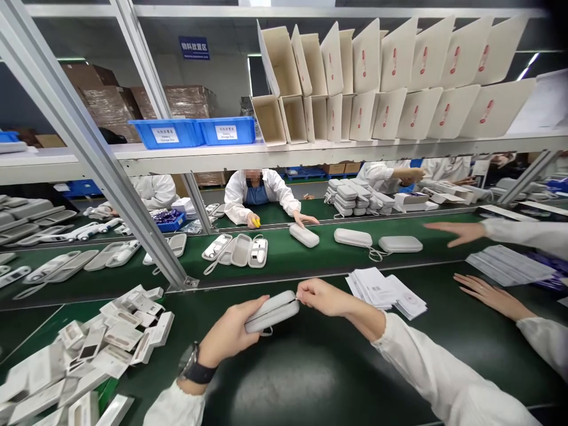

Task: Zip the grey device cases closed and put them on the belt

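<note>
My left hand (239,328) wraps round one end of a light grey zippered case (273,313), held tilted above the dark green work surface. At the case's far right corner, my right hand (322,297) pinches what looks like the zipper pull; the fingers cover most of it. A seam line runs along the case's side, and a short wrist loop (266,332) hangs beneath it. Beyond my hands, several closed grey cases (353,238) lie on the green belt. Open cases (242,249) with white devices inside lie further left.
Small white boxes (113,337) are heaped at left. Printed leaflets (375,289) lie right of my right hand. A co-worker's hands (494,296) reach in from the right; another person (260,195) works across the belt. A metal post (119,177) and a shelf with blue bins (166,135) stand in front.
</note>
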`<state>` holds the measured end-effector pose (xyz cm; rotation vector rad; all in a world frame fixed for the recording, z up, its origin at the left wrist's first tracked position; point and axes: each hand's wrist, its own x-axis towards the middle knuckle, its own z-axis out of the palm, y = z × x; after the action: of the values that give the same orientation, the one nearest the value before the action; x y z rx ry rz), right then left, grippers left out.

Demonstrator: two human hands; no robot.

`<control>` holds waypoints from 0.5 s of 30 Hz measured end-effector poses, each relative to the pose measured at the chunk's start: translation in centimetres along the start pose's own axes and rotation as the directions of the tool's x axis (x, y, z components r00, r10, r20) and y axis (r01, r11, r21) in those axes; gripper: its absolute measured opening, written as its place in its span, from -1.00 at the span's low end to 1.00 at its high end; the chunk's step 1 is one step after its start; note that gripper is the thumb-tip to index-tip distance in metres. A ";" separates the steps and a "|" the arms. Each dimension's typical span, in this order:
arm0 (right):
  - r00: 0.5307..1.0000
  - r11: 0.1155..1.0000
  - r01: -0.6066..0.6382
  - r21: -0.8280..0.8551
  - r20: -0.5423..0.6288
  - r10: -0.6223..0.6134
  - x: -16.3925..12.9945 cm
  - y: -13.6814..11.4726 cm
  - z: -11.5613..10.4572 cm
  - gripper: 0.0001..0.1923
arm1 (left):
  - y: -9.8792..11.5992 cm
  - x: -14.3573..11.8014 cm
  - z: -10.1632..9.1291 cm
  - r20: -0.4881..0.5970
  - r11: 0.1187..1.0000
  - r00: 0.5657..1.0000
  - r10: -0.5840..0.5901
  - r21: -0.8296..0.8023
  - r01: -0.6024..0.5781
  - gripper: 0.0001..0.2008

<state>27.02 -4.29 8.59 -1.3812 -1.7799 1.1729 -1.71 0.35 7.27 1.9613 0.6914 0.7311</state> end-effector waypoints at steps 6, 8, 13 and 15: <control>0.948 0.843 0.169 -0.511 -0.150 -0.280 0.6 -2.8 4.6 -0.79 | 1.7 3.5 1.5 -0.104 0.900 0.974 -0.202 -0.413 0.142 -0.33; 0.941 0.875 0.182 -0.450 -0.178 -0.287 0.6 -2.4 4.8 -0.79 | 1.9 3.5 1.8 -0.157 0.926 0.972 -0.172 -0.364 0.105 -0.32; 0.979 0.946 0.198 0.258 -0.097 -0.179 0.3 -0.5 2.1 -0.55 | 0.9 1.8 3.5 -0.341 0.974 0.940 0.010 -0.209 -0.086 -0.24; 0.984 0.869 0.169 0.465 -0.030 -0.175 0.1 0.0 1.3 -0.52 | 0.4 1.7 4.9 -0.330 0.951 0.943 0.032 -0.281 -0.131 -0.28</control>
<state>25.87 -4.57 8.03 -0.9133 -1.4598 1.3969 2.99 -1.36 5.97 1.6147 0.6484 1.1572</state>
